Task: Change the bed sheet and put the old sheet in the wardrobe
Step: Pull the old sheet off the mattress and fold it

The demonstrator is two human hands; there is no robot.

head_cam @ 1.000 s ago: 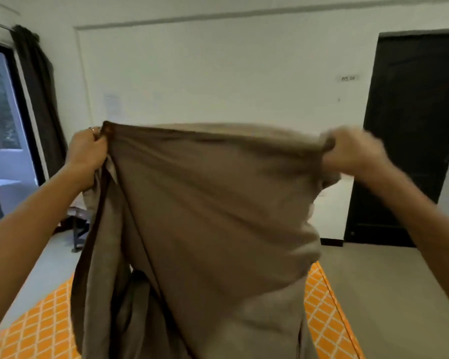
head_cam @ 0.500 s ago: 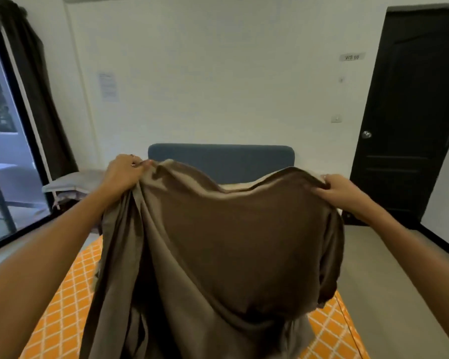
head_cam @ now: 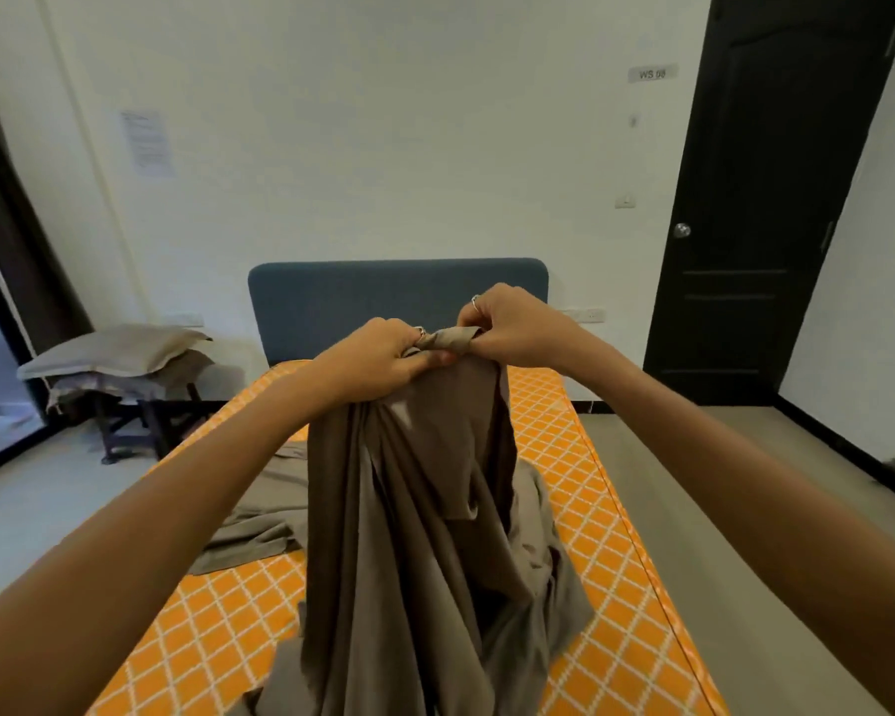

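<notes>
Sheet (head_cam: pixel 425 509) hangs lengthwise below left hand (head_cam: pixel 383 354) and right hand (head_cam: pixel 512 328), both pinching its top edge together.

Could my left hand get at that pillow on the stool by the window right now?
Probably not as things stand: the left hand grips the brown sheet together with the right hand, and the pillow lies apart, off the bed's left side.
</notes>
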